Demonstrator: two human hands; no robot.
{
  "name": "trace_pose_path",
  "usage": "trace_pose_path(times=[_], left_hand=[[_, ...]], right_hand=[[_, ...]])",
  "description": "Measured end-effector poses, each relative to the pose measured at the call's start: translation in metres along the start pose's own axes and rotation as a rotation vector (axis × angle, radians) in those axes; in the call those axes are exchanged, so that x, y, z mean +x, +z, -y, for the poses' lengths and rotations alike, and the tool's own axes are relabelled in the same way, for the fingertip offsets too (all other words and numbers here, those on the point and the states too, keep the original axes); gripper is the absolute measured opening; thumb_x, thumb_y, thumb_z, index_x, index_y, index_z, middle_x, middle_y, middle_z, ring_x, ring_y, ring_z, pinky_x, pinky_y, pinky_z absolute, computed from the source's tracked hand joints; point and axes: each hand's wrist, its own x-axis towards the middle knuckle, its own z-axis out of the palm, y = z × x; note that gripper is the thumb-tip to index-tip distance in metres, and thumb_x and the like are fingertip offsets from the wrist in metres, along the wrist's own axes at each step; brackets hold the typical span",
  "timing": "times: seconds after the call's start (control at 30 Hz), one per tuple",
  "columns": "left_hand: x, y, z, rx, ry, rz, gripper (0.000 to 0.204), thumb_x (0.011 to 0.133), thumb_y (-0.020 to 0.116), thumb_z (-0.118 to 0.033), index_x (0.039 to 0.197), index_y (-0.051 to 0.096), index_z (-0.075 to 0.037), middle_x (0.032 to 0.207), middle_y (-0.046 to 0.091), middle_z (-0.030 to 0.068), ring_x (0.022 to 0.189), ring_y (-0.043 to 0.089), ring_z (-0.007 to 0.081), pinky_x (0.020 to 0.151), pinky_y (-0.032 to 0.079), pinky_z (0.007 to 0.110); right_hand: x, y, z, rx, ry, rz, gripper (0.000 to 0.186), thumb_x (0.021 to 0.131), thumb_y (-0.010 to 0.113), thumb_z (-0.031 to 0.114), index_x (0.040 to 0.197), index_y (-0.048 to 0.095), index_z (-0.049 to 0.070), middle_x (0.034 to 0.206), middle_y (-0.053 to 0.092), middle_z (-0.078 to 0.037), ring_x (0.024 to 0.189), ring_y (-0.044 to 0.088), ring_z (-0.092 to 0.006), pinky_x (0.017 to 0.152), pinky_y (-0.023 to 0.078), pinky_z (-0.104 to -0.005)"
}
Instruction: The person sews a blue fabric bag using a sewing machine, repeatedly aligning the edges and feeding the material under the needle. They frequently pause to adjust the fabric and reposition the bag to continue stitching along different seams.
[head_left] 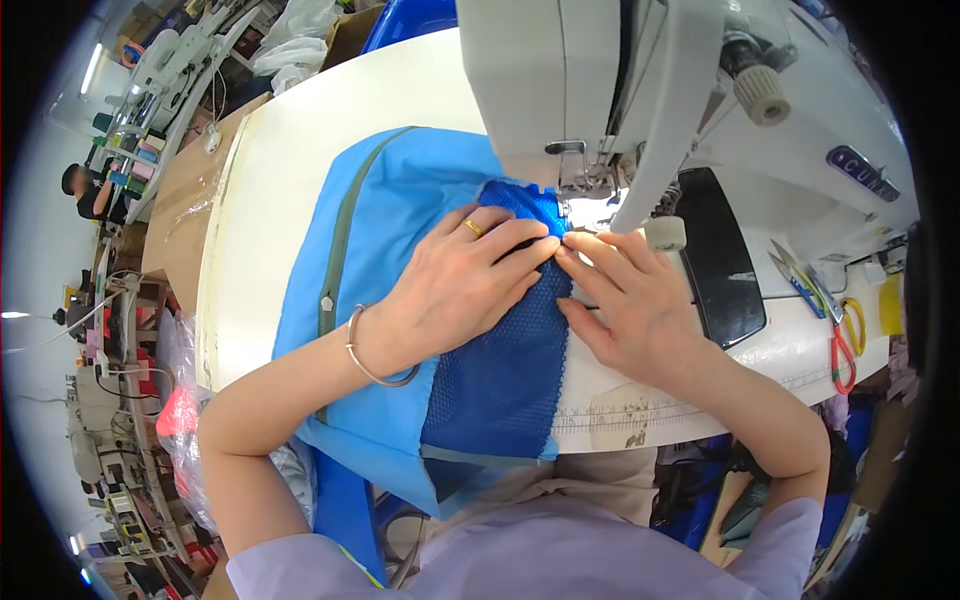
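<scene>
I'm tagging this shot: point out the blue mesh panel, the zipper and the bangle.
Blue mesh panel point(497, 385), head view: lower half.
Zipper point(333, 262), head view: mid-strip.
Bangle point(351, 346), head view: band's left side.

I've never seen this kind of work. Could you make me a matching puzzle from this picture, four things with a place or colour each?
Things:
1. mesh panel
2. bracelet
3. sewing machine
4. zipper

Descriptions:
A. mostly white
B. grey-green, running along light-blue cloth
C. dark blue
D. around the left wrist

Pairs: 1-C, 2-D, 3-A, 4-B
</scene>
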Motion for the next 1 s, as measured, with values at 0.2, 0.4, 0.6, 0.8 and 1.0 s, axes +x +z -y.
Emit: trace_pose_path(times=[0.2,0.4,0.6,0.8,1.0], left_hand=[[0.001,0.006,0.005,0.002,0.096,-0.112,0.037,0.080,0.078,-0.008,0.116,0.072,-0.003,0.114,0.067,0.0096,0.103,0.065,0.0296,0.090,0.055,0.043],[-0.003,0.012,0.010,-0.085,0.096,-0.161,0.039,0.077,0.076,-0.003,0.115,0.072,-0.001,0.112,0.068,0.0101,0.097,0.067,0.0278,0.085,0.057,0.040],[-0.002,0.011,0.008,-0.101,0.064,-0.152,0.036,0.077,0.073,-0.001,0.113,0.072,-0.001,0.112,0.070,0.0116,0.098,0.068,0.0280,0.085,0.058,0.040],[-0.003,0.015,0.009,-0.087,0.075,-0.217,0.035,0.077,0.072,-0.001,0.112,0.072,-0.001,0.110,0.072,0.0113,0.096,0.070,0.0280,0.084,0.059,0.039],[0.002,0.016,0.009,-0.085,0.063,-0.215,0.029,0.079,0.072,-0.003,0.109,0.072,-0.001,0.110,0.072,0.0114,0.096,0.070,0.0277,0.082,0.058,0.039]], right_hand=[[0.001,-0.002,0.001,-0.018,-0.043,-0.035,0.043,0.080,0.080,0.021,0.115,0.072,-0.001,0.119,0.066,-0.009,0.095,0.063,-0.0240,0.082,0.051,-0.0374],[0.000,-0.017,-0.004,0.238,-0.226,0.123,0.045,0.075,0.083,0.024,0.112,0.070,0.001,0.115,0.066,-0.008,0.100,0.063,-0.0245,0.086,0.053,-0.0382],[0.005,-0.017,-0.005,0.261,-0.352,0.130,0.050,0.072,0.080,0.022,0.115,0.068,-0.001,0.114,0.065,-0.011,0.098,0.064,-0.0268,0.086,0.055,-0.0383],[0.002,-0.005,0.005,0.003,-0.421,0.009,0.036,0.073,0.072,0.010,0.105,0.070,-0.005,0.109,0.067,-0.015,0.098,0.064,-0.0286,0.083,0.057,-0.0383],[0.004,-0.008,0.004,-0.004,-0.371,0.014,0.032,0.074,0.071,0.006,0.103,0.070,-0.006,0.108,0.067,-0.016,0.098,0.065,-0.0273,0.081,0.057,-0.0368]])
